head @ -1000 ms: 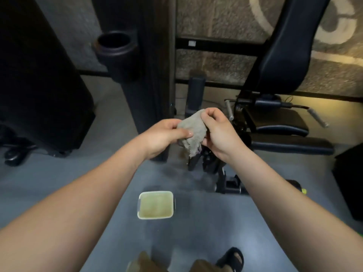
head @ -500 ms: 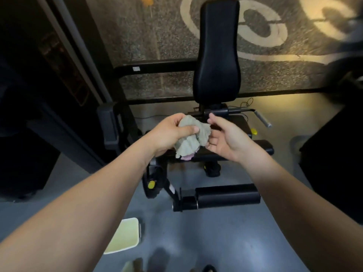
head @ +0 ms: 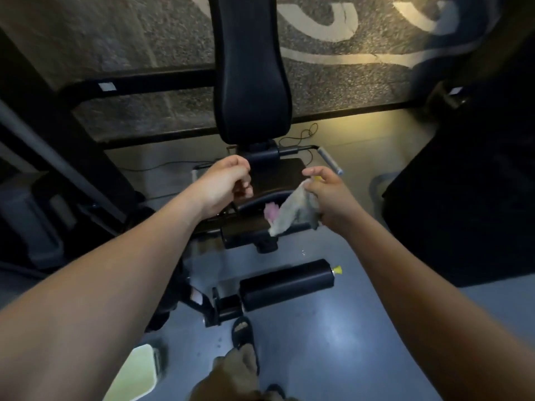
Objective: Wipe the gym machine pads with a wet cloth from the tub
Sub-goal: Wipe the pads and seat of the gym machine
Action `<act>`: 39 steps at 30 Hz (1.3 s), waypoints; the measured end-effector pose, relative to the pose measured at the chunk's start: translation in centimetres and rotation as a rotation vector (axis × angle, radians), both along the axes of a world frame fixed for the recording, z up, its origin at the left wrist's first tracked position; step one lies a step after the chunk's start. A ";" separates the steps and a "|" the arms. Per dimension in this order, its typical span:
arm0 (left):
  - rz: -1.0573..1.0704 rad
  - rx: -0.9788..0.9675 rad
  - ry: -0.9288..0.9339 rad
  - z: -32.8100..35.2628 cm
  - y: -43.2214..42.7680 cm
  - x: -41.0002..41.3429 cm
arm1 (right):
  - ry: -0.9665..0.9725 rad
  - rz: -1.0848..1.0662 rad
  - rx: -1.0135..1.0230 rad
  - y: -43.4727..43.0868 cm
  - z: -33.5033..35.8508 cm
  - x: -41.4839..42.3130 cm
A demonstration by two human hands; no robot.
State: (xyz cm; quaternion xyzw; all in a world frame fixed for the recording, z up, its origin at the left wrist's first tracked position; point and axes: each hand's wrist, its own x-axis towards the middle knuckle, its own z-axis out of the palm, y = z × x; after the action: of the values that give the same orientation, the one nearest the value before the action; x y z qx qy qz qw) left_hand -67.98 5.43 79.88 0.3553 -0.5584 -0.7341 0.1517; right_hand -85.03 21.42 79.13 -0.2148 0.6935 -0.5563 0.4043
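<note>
A grey wet cloth with a pink patch hangs from my right hand, which grips it over the front edge of the black seat pad. My left hand is beside it over the seat's left side, fingers curled, holding nothing. The tall black back pad stands upright behind the seat. A black roller leg pad lies lower, near the floor. The white tub with yellowish water sits on the floor at the bottom left.
Black machine frame bars run along the speckled wall behind. A metal handle sticks out right of the seat. Dark equipment stands on the right. My sandalled foot is on the grey floor below the roller.
My left hand let go of the cloth, which now hangs from my right hand alone. The hands moved apart and the view came closer to the seat.
</note>
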 end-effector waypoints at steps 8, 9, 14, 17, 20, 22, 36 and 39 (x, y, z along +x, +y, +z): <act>-0.535 -0.225 -0.194 -3.6 -3.6 -8.9 | -0.028 0.211 0.165 -4.0 -0.5 -7.2; -0.597 -0.207 -0.192 -3.9 -3.8 -9.6 | -0.073 0.219 0.152 -4.1 -0.6 -7.8; -0.610 -0.387 -0.235 -4.2 -4.6 -13.2 | -0.044 0.263 0.208 -4.9 -1.7 -11.8; -0.500 -0.376 -0.171 -4.9 -4.8 -15.0 | 0.040 0.382 0.282 -5.2 -2.9 -14.8; -0.404 -0.295 -0.105 -5.5 -4.1 -16.7 | 0.161 0.565 0.386 -5.1 -4.7 -17.2; -0.312 -0.212 -0.110 -6.2 -3.5 -17.8 | 0.101 0.574 0.376 -4.8 -6.4 -18.8; 0.349 0.263 -0.302 -10.8 2.0 -18.0 | 0.003 0.792 0.245 -7.8 -12.4 -21.9; 0.000 -0.072 -0.583 -11.6 2.4 -16.2 | 0.249 0.939 0.306 -8.8 -12.7 -20.0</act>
State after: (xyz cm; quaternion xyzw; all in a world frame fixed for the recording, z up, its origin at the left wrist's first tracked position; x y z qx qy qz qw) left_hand -84.21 7.83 68.33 0.5456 -0.6043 -0.5806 -0.0029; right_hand -105.06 12.59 66.45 -0.5063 0.6387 -0.1769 0.5518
